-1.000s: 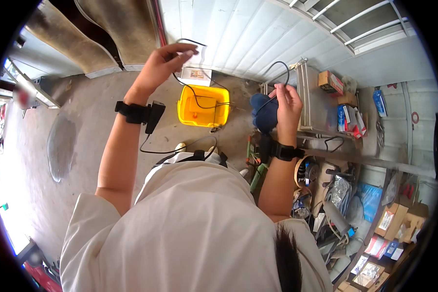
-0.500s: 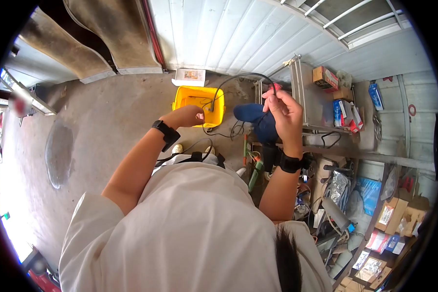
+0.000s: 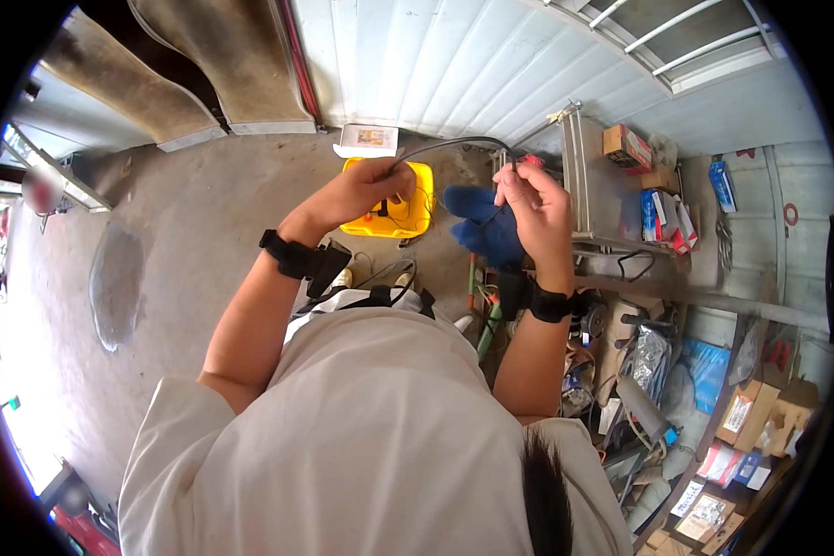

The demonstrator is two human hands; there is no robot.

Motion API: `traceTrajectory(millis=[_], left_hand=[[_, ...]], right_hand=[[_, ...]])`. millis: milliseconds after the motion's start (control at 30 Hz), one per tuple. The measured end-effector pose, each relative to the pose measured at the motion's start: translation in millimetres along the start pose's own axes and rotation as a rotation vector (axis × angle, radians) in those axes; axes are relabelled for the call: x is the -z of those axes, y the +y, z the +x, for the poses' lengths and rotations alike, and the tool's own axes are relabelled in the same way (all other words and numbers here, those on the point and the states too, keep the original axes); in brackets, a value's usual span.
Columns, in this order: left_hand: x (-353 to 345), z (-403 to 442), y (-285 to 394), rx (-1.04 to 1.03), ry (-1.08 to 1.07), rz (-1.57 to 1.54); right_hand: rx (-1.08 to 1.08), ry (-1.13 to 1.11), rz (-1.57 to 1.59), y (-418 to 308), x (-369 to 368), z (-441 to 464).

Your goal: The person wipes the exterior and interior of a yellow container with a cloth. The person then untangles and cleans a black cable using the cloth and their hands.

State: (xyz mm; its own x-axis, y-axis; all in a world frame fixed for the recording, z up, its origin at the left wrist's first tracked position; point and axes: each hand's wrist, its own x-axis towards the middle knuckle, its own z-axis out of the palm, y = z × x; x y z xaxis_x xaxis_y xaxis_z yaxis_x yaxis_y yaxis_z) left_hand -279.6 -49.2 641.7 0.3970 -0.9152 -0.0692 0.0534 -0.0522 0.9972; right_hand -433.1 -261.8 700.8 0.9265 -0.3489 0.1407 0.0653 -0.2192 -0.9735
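A black cable [image 3: 459, 141] arches between my two hands. Over the left part of a yellow bucket [image 3: 424, 185], my left hand [image 3: 366, 190] is closed at one end of the arc; its fingertips are partly hidden. To the right, my right hand [image 3: 537, 213] pinches the cable between thumb and fingers. Behind and beside that hand is a dark blue cloth-like item [image 3: 477, 222], perhaps gloves. Inside the bucket are thin dark wires and a small dark and orange item, partly covered by my left hand.
A white box [image 3: 369, 141] lies behind the bucket by the white wall. At right stands a metal cabinet [image 3: 602, 185] with several small boxes [image 3: 667, 218] on it. Shelves of cartons, tools and wires crowd the lower right. A wet patch [image 3: 118, 287] marks the floor at left.
My left hand has risen from beside the bucket's opening and now holds the cable's arc. The cable end that hung over the bucket no longer shows there. My right hand stays nearly still.
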Motion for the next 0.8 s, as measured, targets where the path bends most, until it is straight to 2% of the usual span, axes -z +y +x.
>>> traceTrajectory(millis=[100,133,233,267,367,400,500,567,700,800], left_hand=[[3,-7,10,0.178,0.155,-0.157],[6,-8,8,0.232,0.265,-0.129],[12,-10,11,0.264,0.501,-0.051],[18,-11,6,0.277,0.495,-0.032],[24,-11,-13,0.290,0.400,-0.107],[22,-11,-13,0.297,0.382,-0.149],[10,-12,-14,0.321,0.350,-0.219],[6,-6,-21,0.327,0.354,-0.194],[4,0,-16,0.281,0.447,-0.172],[-1,8,-13,0.241,0.465,-0.211]], right_hand=[[-0.122,0.099,-0.111,14,1,3],[-0.178,0.146,-0.153,21,1,3],[-0.312,0.130,-0.849,62,18,-9],[-0.527,0.008,-0.936,70,24,-11],[-0.804,-0.165,-0.905,165,55,-21],[-0.773,-0.153,-0.873,162,55,-21],[-0.586,0.227,-0.390,138,62,-27],[-0.428,0.385,-0.143,117,77,-30],[-0.054,0.545,0.254,46,84,-46],[0.054,0.550,0.355,37,72,-42]])
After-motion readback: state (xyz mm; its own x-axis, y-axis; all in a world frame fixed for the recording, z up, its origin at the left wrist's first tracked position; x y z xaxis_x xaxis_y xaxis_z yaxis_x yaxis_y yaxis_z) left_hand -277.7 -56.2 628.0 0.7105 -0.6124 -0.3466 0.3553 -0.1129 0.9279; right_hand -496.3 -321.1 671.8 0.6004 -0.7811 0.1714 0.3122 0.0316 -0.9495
